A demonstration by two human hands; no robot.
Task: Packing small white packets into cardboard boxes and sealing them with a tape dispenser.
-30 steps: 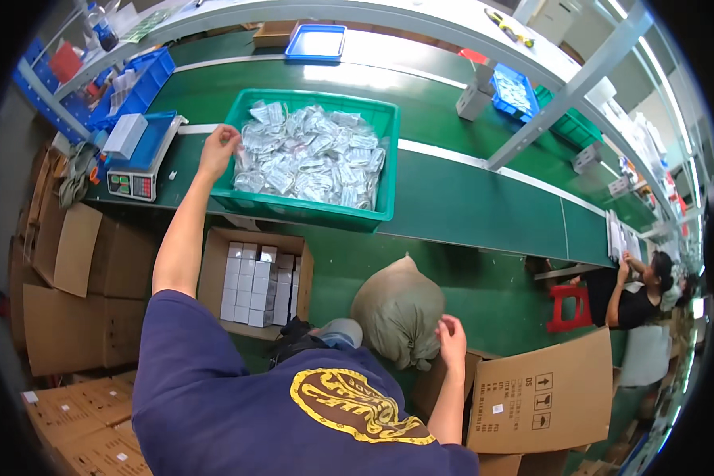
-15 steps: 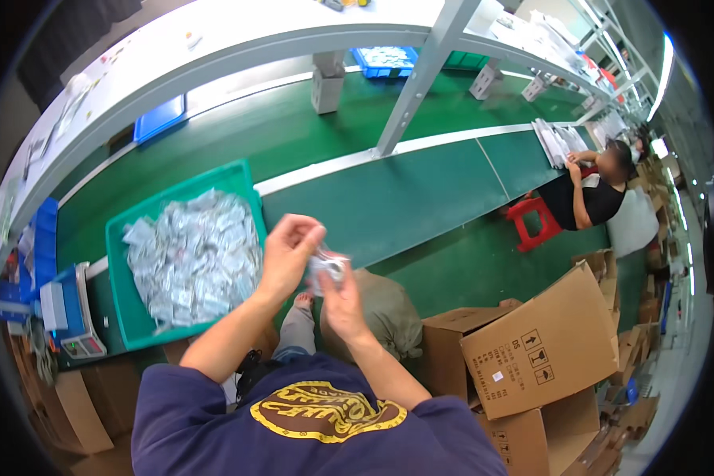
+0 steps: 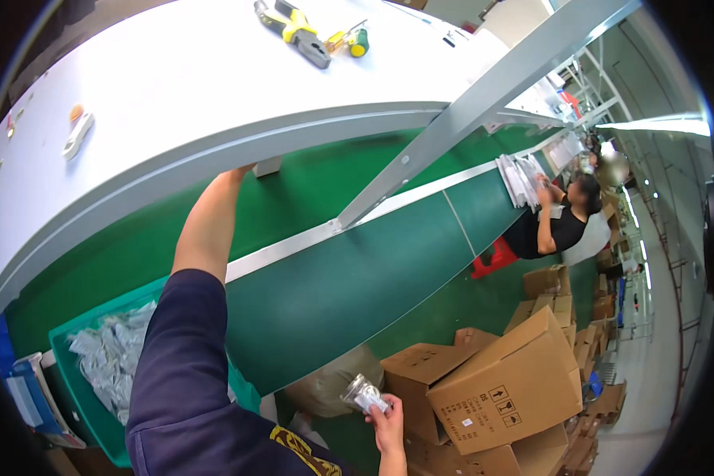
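Note:
My left arm stretches forward over the green work surface and under the raised white shelf. Only the edge of my left hand [image 3: 242,171] shows at the shelf's rim; its fingers are hidden there, beside a small pale box [image 3: 268,167]. Low in front of me, my right hand [image 3: 389,431] is closed on a small clear plastic packet [image 3: 365,394] with something white and silvery inside. At the left, partly behind my left sleeve, stands a teal bin [image 3: 62,349] heaped with similar clear packets [image 3: 115,357].
Pliers [image 3: 297,36] and a green-yellow screwdriver [image 3: 358,43] lie on the shelf [image 3: 174,87]. A slanted metal post [image 3: 452,127] rises ahead. Open cardboard boxes [image 3: 504,381] and a pale sack [image 3: 325,385] stand at the right. A seated co-worker [image 3: 559,226] is farther off.
My hands have parted. The left has reached forward under the shelf; the right has drawn down and right with the packet. The view has shifted toward the shelf.

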